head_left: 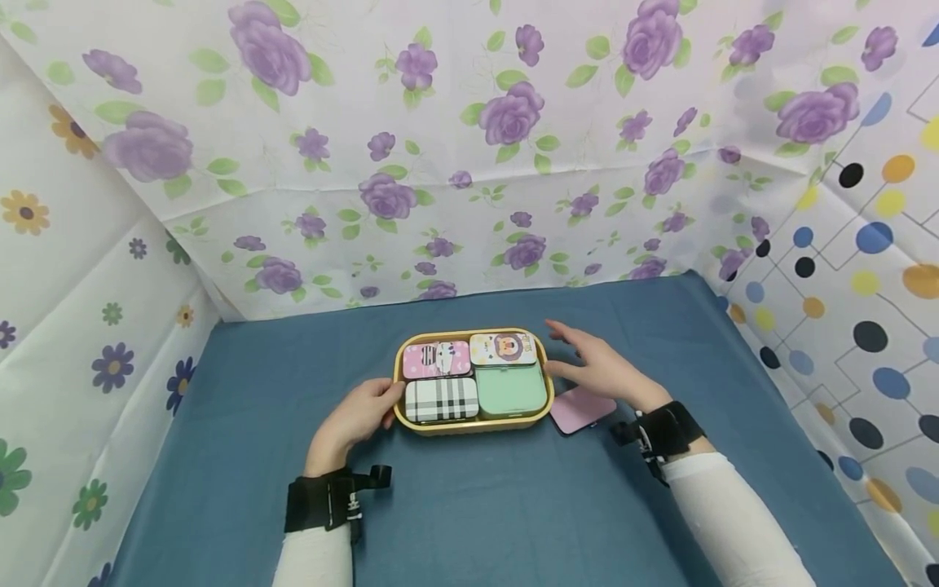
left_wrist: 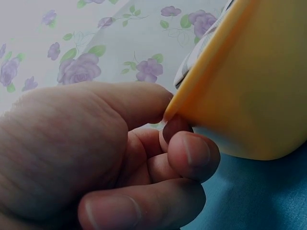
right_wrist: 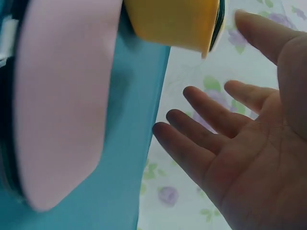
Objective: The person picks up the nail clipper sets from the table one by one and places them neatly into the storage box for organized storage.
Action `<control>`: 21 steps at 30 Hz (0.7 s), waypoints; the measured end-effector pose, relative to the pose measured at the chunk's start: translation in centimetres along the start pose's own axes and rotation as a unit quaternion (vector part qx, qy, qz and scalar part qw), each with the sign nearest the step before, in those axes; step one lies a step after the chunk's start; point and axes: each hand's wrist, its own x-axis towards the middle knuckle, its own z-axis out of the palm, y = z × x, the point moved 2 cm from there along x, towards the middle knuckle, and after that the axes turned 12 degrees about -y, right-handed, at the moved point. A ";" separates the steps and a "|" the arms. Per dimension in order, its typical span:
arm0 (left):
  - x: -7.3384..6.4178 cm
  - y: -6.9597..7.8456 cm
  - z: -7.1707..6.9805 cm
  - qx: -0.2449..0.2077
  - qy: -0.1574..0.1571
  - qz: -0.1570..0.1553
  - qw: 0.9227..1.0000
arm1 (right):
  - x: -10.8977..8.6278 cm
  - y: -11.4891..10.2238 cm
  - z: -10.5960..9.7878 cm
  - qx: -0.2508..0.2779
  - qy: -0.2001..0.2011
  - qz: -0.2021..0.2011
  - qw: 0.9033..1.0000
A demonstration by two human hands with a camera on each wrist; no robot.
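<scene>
A yellow tray (head_left: 469, 425) sits mid-table holding a pink cat tin (head_left: 437, 359), a cartoon lion tin (head_left: 503, 349), a plaid tin (head_left: 442, 399) and a mint green tin (head_left: 511, 390). My left hand (head_left: 387, 404) grips the tray's left rim. In the left wrist view, the left hand (left_wrist: 177, 127) has its thumb on the tray's (left_wrist: 249, 86) rim and its fingers curled beneath. My right hand (head_left: 574, 352) hovers at the tray's right edge with fingers spread, holding nothing. A plain pink tin (head_left: 583, 410) lies on the cloth under that hand. The right wrist view shows the right hand (right_wrist: 211, 110), the pink tin (right_wrist: 62, 96) and the tray (right_wrist: 172, 21).
A blue cloth (head_left: 477, 514) covers the table. Floral sheets (head_left: 440, 163) wall off the back and left, and a dotted sheet (head_left: 866, 285) closes the right side. Both wrists carry black straps.
</scene>
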 end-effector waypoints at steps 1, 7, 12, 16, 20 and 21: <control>0.0 0.0 0.0 0.000 0.001 0.001 1.000 | -0.2 0.3 0.0 0.007 0.005 -0.002 1.000; -0.1 0.1 0.1 -0.001 0.003 0.003 1.000 | -1.9 2.0 0.5 0.039 0.016 0.008 0.999; -0.1 0.1 0.1 0.000 0.002 0.001 1.000 | -3.0 3.0 1.2 0.035 0.021 0.024 0.999; -0.1 0.0 0.1 0.001 0.003 -0.001 1.000 | -3.7 3.3 1.7 0.040 0.019 0.022 0.999; 0.0 0.0 0.1 0.000 0.004 -0.002 1.000 | -4.3 3.4 2.4 0.004 0.015 0.013 1.000; 0.1 0.0 0.0 0.000 0.003 -0.001 1.000 | -4.4 3.3 2.5 -0.014 0.015 0.011 1.000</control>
